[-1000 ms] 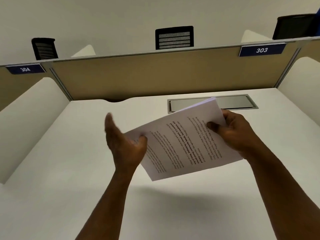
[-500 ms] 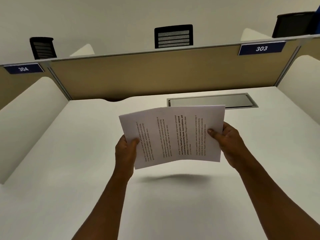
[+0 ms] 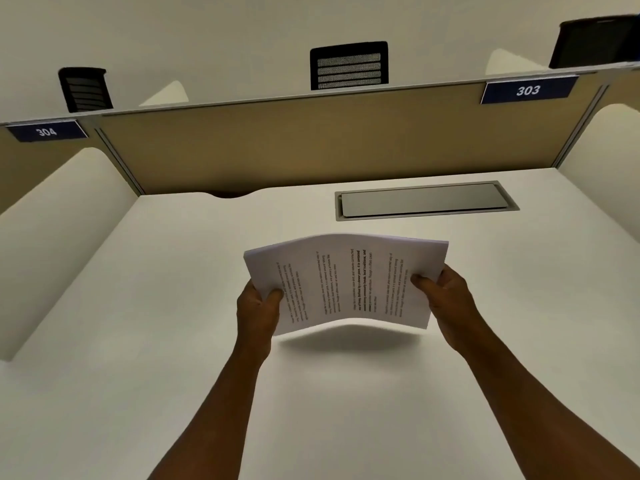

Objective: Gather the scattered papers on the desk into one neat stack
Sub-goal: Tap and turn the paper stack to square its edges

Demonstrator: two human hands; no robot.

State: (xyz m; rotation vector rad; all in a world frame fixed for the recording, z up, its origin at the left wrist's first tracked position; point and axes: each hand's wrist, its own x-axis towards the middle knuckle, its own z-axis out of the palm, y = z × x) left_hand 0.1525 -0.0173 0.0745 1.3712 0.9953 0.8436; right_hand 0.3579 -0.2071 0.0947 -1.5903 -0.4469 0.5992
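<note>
A stack of white printed papers (image 3: 346, 282) hangs a little above the white desk (image 3: 138, 323), bowed upward in the middle, its shadow on the desk just below. My left hand (image 3: 258, 311) grips the stack's left short edge, thumb on top. At the right short edge my right hand (image 3: 446, 299) holds it the same way. The sheets look squared together, with text running sideways across the top page. No loose sheet lies on the visible desk.
A grey cable-tray lid (image 3: 424, 201) is set into the desk behind the papers. A tan partition (image 3: 311, 147) closes the back, with white side dividers left (image 3: 59, 230) and right (image 3: 602, 161). Labels 304 (image 3: 46, 131) and 303 (image 3: 528, 90) sit on top.
My left hand, open a second ago, has closed on the left edge. The papers have turned from tilted to level and square, then dropped lower toward the desk.
</note>
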